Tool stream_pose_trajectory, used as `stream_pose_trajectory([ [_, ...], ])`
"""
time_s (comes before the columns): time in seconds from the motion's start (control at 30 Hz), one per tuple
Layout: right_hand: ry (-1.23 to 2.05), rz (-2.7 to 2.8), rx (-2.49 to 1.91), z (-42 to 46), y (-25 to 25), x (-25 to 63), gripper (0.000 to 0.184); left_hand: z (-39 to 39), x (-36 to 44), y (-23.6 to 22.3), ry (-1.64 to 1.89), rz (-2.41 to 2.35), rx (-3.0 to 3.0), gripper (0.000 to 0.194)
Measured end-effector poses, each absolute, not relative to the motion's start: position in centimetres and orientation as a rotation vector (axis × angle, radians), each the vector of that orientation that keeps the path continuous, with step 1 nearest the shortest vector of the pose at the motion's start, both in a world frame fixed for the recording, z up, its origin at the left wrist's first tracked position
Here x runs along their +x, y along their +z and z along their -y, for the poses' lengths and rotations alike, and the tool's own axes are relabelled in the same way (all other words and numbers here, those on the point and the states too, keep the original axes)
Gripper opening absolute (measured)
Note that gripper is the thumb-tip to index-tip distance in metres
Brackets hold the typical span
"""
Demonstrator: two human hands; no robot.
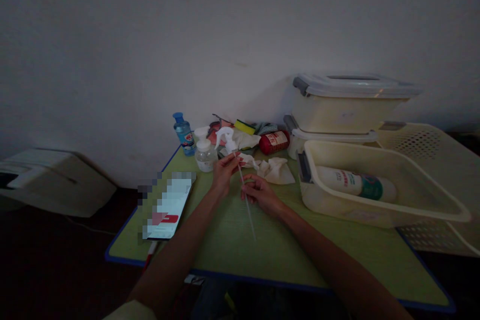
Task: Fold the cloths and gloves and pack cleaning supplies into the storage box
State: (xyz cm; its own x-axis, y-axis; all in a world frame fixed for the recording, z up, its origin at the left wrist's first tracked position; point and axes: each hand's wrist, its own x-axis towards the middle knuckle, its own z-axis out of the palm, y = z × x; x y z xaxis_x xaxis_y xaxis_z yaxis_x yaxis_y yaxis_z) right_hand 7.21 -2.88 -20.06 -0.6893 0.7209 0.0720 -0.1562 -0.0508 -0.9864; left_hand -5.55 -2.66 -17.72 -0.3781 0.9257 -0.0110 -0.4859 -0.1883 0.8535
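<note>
My left hand (223,175) is closed around the lower part of a white trigger spray head (226,138), held above the table. A thin translucent dip tube (251,220) slants down from it toward me. My right hand (260,192) pinches this tube partway along, a little below and to the right of my left hand. Just behind my left hand stands a clear pump bottle (204,156) with a white top. Crumpled white cloth or tissue (277,171) lies behind my right hand.
On the green table (288,255) lies a phone (172,205) at left. A blue bottle (183,135), a red bottle (275,142) and a yellow sponge (244,127) are at the back. Right stands an open bin (375,215) holding a white-green bottle (339,180), near stacked lidded boxes (337,110).
</note>
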Motion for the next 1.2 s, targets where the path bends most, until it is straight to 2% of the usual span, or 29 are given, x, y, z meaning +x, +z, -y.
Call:
stream_pose_trajectory([
  [0.3, 1.837, 1.584, -0.57, 2.6, -20.2, 7.4, 0.027, 2.4, -6.3, -17.9, 1.707, -0.932, 0.597, 0.032],
  [0.77, 1.717, 1.782, -0.604, 2.9, -19.2, 8.1, 0.021, 2.9, -8.2, -16.4, 1.745, -0.912, 0.757, 0.062],
  [1.07, 1.577, 1.84, -0.753, 3.8, -18.2, 8.2, 0.011, 3.3, -9.2, -15.7, 1.766, -0.722, 0.694, 0.039],
  [1.2, 1.564, 1.845, -0.787, 4.0, -17.6, 8.0, 0.013, 3.2, -9.6, -15.7, 1.729, -0.666, 0.626, 0.046],
])
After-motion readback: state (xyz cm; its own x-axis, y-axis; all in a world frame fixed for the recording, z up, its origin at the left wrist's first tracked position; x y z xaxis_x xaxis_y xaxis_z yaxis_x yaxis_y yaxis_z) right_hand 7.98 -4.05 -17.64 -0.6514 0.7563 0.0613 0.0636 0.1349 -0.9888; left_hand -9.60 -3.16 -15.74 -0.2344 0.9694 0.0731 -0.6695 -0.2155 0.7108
